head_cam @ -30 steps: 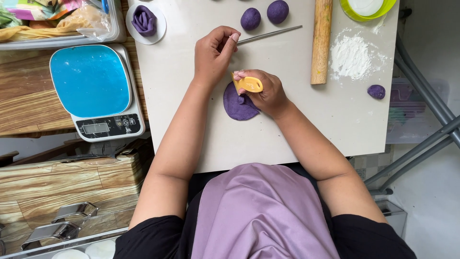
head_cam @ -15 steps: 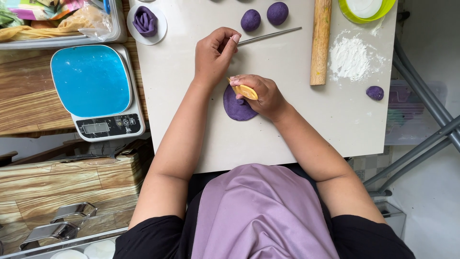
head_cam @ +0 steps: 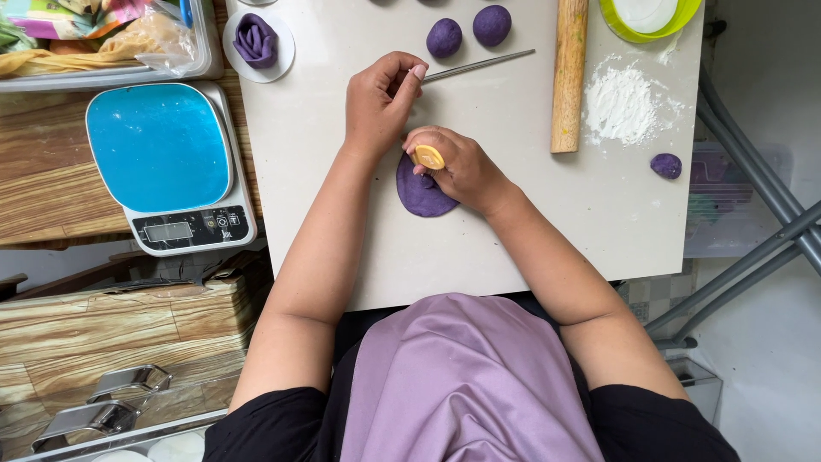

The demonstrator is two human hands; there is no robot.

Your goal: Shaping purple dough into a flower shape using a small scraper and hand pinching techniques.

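While the right hand (head_cam: pixel 462 167) presses a yellow ball (head_cam: pixel 428 157) with clenched fingers onto the purple disc (head_cam: pixel 419 192) on the surface (head_cam: pixel 513 231), having lowered it since a second ago, the left hand (head_cam: pixel 380 103) stays gripping a metal rod (head_cam: pixel 479 65). Farther off, a small dish (head_cam: pixel 286 47) holds folded purple dough (head_cam: pixel 255 39).

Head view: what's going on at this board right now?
A person works purple dough on a pale board. The right hand presses a small yellow piece onto a flattened purple dough disc. The left hand grips a thin metal tool. Two dough balls, a rolling pin and flour lie beyond.
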